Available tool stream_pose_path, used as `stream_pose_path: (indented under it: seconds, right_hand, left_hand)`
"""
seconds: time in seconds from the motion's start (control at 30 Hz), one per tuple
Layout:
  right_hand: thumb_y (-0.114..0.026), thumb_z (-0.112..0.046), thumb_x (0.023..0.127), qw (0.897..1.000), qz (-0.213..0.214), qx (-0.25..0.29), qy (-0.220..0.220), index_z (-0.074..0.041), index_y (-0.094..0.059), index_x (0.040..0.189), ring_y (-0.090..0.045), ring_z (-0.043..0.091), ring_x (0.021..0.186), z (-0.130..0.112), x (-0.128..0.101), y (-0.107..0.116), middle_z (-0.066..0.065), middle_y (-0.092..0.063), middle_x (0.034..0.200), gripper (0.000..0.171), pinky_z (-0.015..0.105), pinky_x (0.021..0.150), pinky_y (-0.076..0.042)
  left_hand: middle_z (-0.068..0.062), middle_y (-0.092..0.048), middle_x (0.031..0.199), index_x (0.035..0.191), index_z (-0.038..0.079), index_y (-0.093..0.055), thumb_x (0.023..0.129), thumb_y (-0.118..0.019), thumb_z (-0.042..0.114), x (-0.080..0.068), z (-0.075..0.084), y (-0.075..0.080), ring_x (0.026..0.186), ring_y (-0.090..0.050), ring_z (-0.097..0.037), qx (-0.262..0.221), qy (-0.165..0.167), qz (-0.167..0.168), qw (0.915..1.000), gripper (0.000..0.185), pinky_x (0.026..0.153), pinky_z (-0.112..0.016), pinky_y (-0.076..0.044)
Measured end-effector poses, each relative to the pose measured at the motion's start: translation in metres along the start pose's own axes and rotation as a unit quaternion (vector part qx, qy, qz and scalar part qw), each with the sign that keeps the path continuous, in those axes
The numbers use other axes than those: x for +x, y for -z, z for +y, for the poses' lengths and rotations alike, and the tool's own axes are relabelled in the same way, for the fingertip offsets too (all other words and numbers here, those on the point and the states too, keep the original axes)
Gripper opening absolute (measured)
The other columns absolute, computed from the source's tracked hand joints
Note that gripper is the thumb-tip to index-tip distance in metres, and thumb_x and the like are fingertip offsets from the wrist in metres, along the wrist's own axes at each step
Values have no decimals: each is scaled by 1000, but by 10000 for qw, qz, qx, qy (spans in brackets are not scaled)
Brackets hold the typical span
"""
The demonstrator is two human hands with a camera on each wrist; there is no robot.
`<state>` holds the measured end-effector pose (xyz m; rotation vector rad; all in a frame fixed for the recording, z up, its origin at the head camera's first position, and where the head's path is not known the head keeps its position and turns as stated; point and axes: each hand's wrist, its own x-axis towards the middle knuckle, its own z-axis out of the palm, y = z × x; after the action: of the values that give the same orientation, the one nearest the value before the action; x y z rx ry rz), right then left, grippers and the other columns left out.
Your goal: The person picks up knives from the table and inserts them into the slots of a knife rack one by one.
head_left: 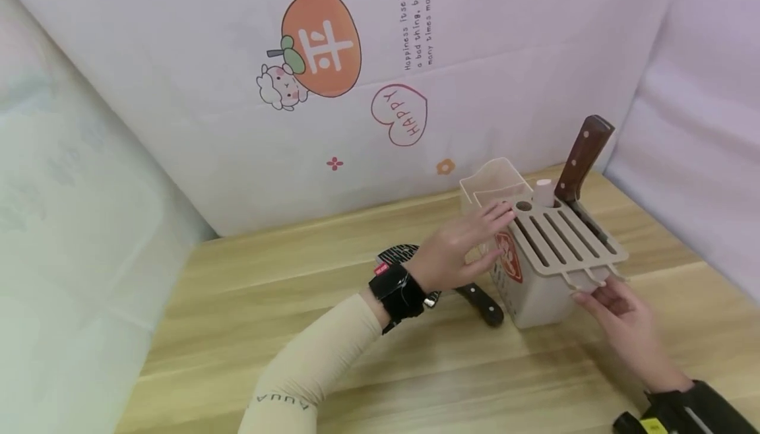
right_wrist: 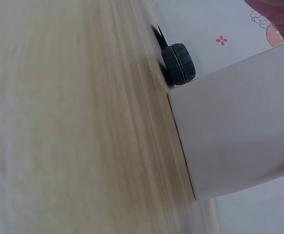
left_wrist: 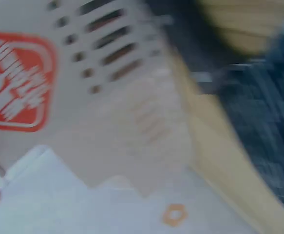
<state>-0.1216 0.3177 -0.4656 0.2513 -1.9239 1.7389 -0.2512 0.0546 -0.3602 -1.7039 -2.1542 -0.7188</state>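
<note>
A beige knife holder with a slotted top and a red label stands on the wooden table. A brown-handled knife sticks up from its far slot, beside a pink stub. My left hand lies against the holder's left side, fingers stretched over its top edge and thumb near the label. My right hand touches the front rim of the slotted top with its fingertips. The left wrist view shows the label, blurred. The holder's wall fills the right wrist view.
A black-handled knife lies on the table just left of the holder, its handle end also in the right wrist view. A dark striped object lies behind my left wrist. A printed backdrop closes the back and sides.
</note>
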Motion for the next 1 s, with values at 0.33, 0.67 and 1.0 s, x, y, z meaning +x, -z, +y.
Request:
stream_pose_path:
  seconds: [0.33,0.67,1.0]
  right_hand:
    - [-70,5,94,9761,-120,-2069,-659,-22,-68,127,-62,0,77,-6,-14,11,-18,-67,89,43,11,65,-51]
    - [-67,9,94,9846,-82,-1585,-727,-16,-56,145,-63,-9,97,-4,-29,-3,-29,-64,113,58,7,78,-52]
    - [-64,19,90,9935,9,-1111,-240,-27,-64,132,-66,-2,90,-11,-6,3,-16,-71,104,61,9,76,-53]
  left_hand:
    - [-9,-8,171,165,10,-8,104,-60,38,-59,-7,-38,154,-16,-20,-78,1560,-2030,9666,85,124,-49,-20]
    - [-3,-46,157,151,17,-54,99,-70,40,-69,-3,-64,144,-42,-16,373,823,-3163,9444,60,115,-28,-38]
    - [5,-59,146,144,25,-62,102,-66,20,-33,-5,-60,128,-57,-9,1381,-409,-3176,9372,43,102,-18,-47]
